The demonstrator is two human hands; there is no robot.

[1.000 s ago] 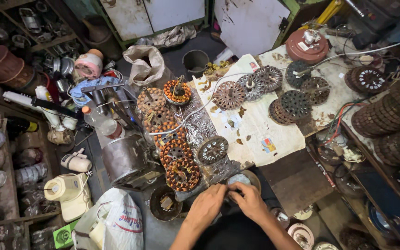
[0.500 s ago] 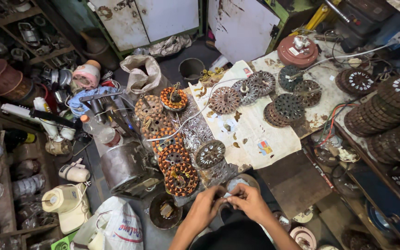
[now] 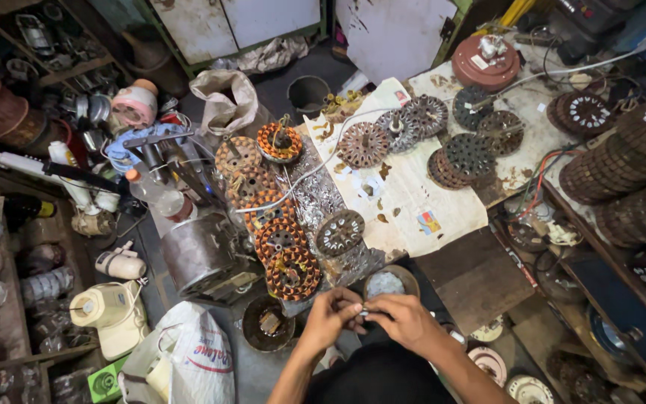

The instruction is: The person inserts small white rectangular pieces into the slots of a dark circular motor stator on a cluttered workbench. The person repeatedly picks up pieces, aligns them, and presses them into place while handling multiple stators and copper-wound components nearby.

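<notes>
A worker's left hand and right hand met fingertip to fingertip, pinching a small pale part close to the body, just beside a round dish; copper-wound stators lay in a row within reach on the worktop, bare ones farther off

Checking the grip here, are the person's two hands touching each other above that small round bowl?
Touching. The head view shows the left hand and right hand meeting at the fingertips, pinching something tiny between them, just below the bowl.
</notes>
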